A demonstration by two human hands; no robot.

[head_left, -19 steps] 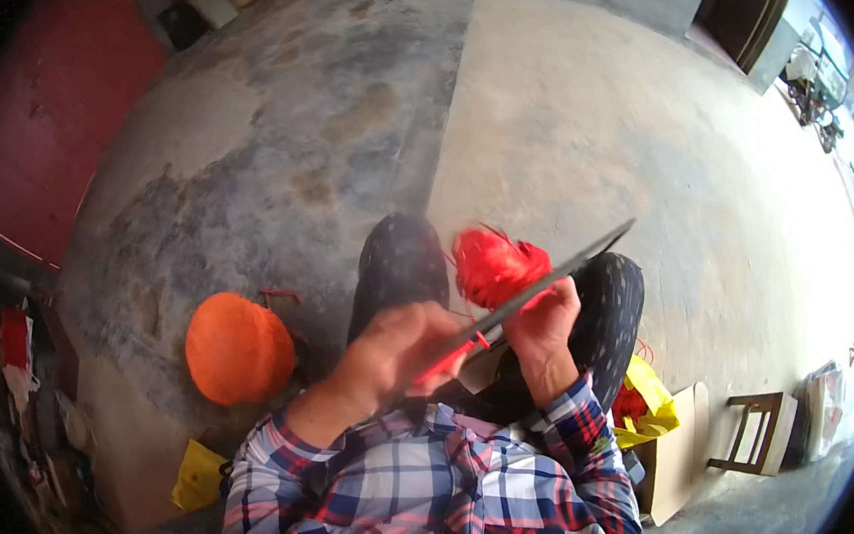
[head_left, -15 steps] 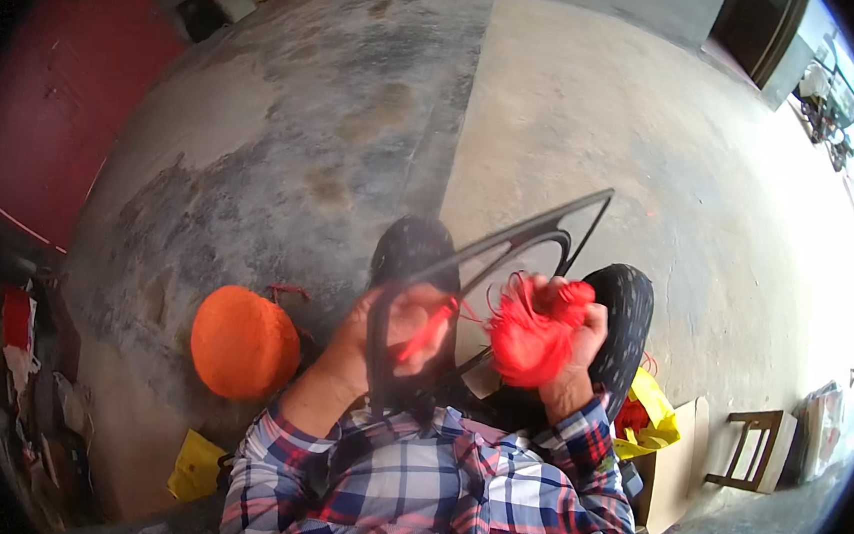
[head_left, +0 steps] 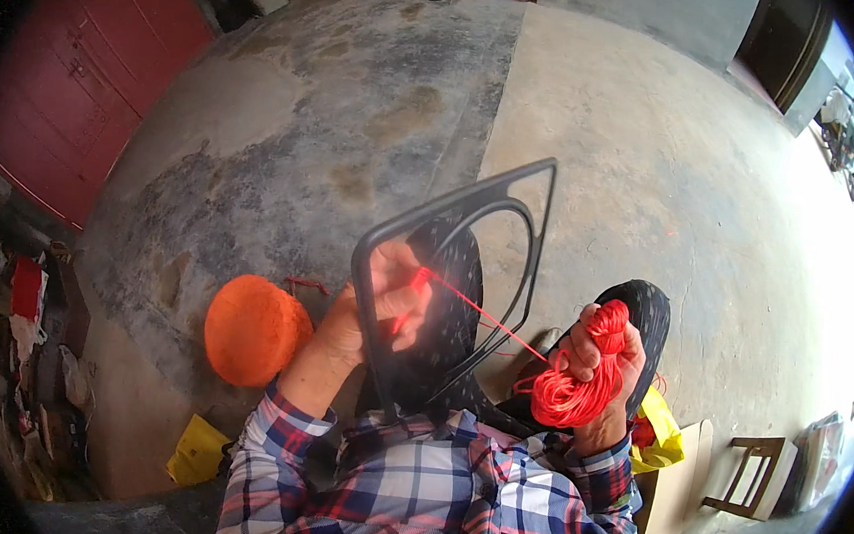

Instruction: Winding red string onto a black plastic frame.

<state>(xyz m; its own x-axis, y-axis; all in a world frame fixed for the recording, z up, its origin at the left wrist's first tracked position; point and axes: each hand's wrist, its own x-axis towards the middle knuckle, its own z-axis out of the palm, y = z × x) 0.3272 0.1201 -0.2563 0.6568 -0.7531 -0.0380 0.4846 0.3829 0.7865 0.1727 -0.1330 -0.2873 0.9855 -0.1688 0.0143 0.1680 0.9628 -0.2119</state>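
My right hand is closed round a hank of red cord, which bulges above and below the fingers. One taut red strand runs from it to my left hand. The left fingers pinch a small red piece at the strand's end; its exact kind is hard to make out. A black rectangular frame with a curved inner ring stands tilted in front of my chest. My left hand shows through its hazy clear pane, and nothing visible grips the frame.
An orange round stool or tub stands on the floor at my left, beside a yellow bag. To the right are another yellow bag, cardboard and a small wooden stool. Clutter lines the far left.
My right hand with the hank has moved right and a little down, away from my left hand, and the strand between them is now taut. The black frame has shifted left.
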